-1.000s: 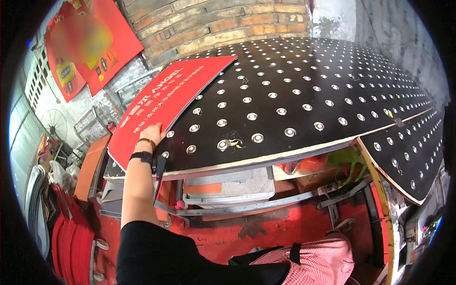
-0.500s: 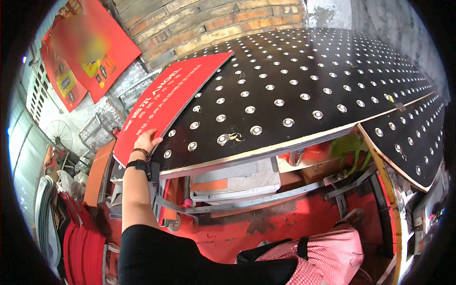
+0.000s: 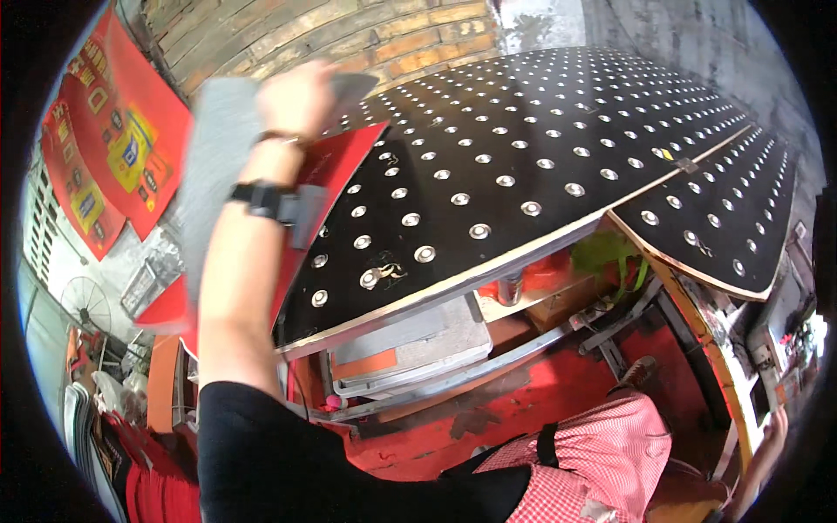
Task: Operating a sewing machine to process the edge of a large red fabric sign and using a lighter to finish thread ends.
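My left hand [image 3: 299, 98], blurred by motion, is raised over the table's left end and closed on a thin grey sheet [image 3: 218, 144]. The sheet stands tilted, reaching behind the hand on both sides; its far face is hidden. Below it, a flat red sign board [image 3: 353, 152] lies along the left end of the black table [image 3: 453, 170], partly covered by my forearm. A dark watch and a bracelet are on my left wrist. At the far right edge, a blurred skin-coloured shape [image 3: 769, 440] appears to be my right hand and forearm; its fingers cannot be made out.
Rows of round metal studs cover the tabletop. Below are a grey lidded bin [image 3: 418, 344] and a metal rail [image 3: 445, 379]. Red printed sheets [image 3: 131, 139] hang at the left by a brick wall [image 3: 392, 39]. Red sheets [image 3: 161, 484] stand stacked at lower left.
My left hand has risen and moved toward the wall from the red board's near edge. A grey sheet now stands raised with it. The view has shifted, and a skin-coloured shape appears at right.
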A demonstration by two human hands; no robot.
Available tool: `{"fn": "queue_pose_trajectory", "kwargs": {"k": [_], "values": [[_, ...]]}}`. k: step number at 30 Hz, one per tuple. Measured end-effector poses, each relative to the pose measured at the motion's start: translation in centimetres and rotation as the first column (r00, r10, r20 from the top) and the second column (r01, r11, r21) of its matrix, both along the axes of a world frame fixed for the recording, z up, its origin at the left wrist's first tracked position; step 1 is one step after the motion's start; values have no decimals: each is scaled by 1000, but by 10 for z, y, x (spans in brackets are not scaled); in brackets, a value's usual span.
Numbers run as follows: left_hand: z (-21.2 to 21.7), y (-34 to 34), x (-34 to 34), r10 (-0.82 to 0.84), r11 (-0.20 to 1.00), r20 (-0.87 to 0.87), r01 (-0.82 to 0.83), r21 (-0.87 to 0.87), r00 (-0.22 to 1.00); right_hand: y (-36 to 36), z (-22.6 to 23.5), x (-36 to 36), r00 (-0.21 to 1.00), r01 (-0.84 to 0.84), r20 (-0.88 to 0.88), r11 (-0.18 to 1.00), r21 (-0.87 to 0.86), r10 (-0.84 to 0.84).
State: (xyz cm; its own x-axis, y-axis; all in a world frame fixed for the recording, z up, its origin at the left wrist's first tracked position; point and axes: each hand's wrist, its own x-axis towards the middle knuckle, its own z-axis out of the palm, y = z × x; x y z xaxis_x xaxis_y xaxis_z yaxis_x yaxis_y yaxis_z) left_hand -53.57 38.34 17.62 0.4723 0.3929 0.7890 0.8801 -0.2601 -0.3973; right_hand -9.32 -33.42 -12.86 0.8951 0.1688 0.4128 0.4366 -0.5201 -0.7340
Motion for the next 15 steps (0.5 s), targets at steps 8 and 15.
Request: {"fn": "queue_pose_trajectory", "kwargs": {"k": [8, 15], "values": [[-104, -171, 193, -347, -262, 929, 939, -224, 125, 301, 74, -153, 267, -504, -632, 665, 552, 727], [-49, -125, 7, -140, -455, 971, 859, -237, 194, 323, 85, -189, -283, -39, -410, 416, 908, 867]]}}
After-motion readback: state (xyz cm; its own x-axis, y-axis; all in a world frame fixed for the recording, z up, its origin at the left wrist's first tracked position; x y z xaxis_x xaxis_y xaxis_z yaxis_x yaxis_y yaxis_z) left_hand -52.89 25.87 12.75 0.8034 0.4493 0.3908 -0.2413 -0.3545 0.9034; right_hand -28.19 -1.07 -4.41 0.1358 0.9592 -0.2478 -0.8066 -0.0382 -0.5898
